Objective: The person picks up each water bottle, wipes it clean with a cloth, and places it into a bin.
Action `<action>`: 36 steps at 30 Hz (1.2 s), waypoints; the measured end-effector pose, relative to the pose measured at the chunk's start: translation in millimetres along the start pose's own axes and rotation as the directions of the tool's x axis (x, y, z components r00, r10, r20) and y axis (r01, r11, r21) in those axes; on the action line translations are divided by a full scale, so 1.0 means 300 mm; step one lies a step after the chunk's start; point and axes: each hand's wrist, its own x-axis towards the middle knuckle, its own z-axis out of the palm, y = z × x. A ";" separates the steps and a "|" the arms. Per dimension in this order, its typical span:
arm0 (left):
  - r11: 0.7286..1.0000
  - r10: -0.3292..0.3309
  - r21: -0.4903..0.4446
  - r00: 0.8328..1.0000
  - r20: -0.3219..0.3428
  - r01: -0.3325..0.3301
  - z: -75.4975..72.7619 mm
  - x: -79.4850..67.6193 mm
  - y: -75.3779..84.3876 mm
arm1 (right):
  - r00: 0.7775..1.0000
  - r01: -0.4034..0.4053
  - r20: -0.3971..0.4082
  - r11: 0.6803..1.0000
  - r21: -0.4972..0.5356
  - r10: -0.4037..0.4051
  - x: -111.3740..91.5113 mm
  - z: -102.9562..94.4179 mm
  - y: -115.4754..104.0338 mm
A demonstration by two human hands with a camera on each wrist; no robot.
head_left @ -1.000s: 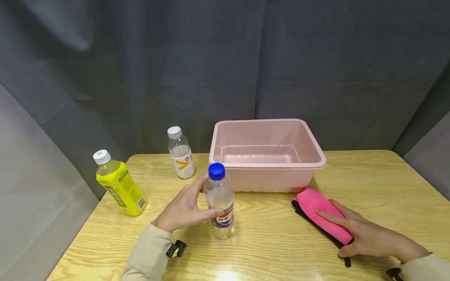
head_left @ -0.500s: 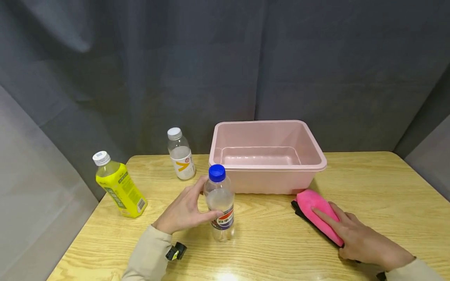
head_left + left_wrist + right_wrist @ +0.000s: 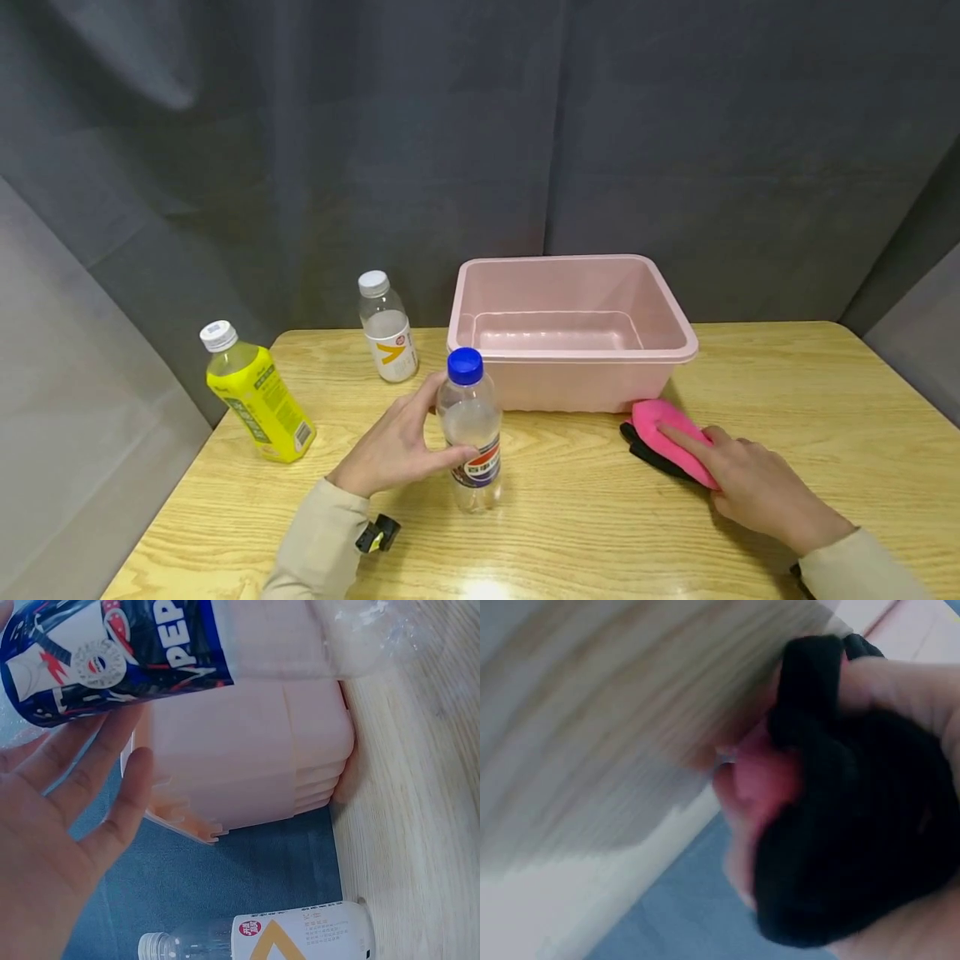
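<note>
My left hand (image 3: 393, 446) holds a clear plastic Pepsi bottle (image 3: 471, 425) with a blue cap, thumb across the label and the other fingers behind it. The bottle stands upright on the table in front of the pink basin; its blue label (image 3: 135, 656) fills the top of the left wrist view. On the right, my right hand (image 3: 765, 487) grips a pink and black cloth (image 3: 667, 425), one finger stretched along its pink top. In the blurred right wrist view, the black side of the cloth (image 3: 855, 832) is bunched inside the curled hand.
The pink plastic basin (image 3: 573, 379) stands at the back of the wooden table (image 3: 585, 533). Left of it is a clear bottle with a white label (image 3: 392, 354), and farther left a yellow-labelled bottle (image 3: 266, 400). A dark curtain (image 3: 637, 133) hangs behind.
My right hand has slid left and away from me along the cloth, whose near end is now bunched up in the hand. The left hand and its bottle stay in place.
</note>
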 end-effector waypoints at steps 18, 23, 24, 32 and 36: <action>0.996 -0.058 -0.071 0.997 0.055 0.062 -0.004 0.008 0.002 | 0.908 0.243 -0.393 0.945 0.217 -0.144 0.083 -0.170 -0.112; 0.995 -0.065 -0.073 0.996 0.057 0.069 -0.001 0.008 0.003 | 0.880 0.287 -0.444 0.934 0.211 -0.170 0.114 -0.194 -0.147; 0.995 -0.066 -0.073 0.996 0.058 0.070 0.000 0.008 0.003 | 0.876 0.294 -0.449 0.932 0.212 -0.174 0.118 -0.197 -0.154; 0.995 -0.076 -0.061 0.996 0.050 0.079 -0.006 0.009 -0.002 | 0.823 0.386 -0.539 0.872 0.301 -0.178 0.180 -0.234 -0.244; 0.995 -0.080 -0.056 0.996 0.045 0.082 -0.006 0.011 -0.002 | 0.771 0.480 -0.617 0.779 0.404 -0.155 0.228 -0.255 -0.312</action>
